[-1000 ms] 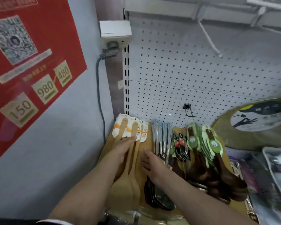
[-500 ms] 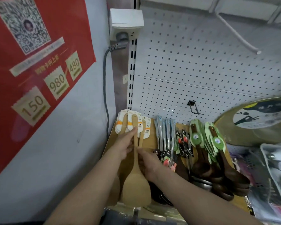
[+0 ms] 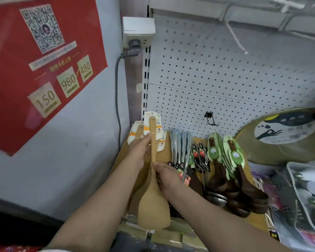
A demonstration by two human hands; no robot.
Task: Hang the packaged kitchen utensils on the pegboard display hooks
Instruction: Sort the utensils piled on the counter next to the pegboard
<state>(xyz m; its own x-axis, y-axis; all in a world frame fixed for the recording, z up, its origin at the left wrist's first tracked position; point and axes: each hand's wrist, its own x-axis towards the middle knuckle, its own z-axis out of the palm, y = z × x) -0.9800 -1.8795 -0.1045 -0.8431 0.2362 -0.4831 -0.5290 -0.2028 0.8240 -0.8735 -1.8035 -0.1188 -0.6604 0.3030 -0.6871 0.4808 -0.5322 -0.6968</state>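
A light wooden spatula with a white and orange card at its handle top is lifted upright in front of the white pegboard. My left hand holds its upper handle just below the card. My right hand grips the handle lower down, above the blade. A black hook sticks out of the pegboard low down, to the right of the spatula. A long white hook juts out higher up.
More carded wooden spatulas lie at the left on a cardboard surface. Beside them lie steel utensils, dark wooden spoons with green cards and a round board. A power socket and cable sit left of the pegboard.
Both hands took one wooden spatula from the pile and raised it upright toward the pegboard. The camera view shifted slightly.
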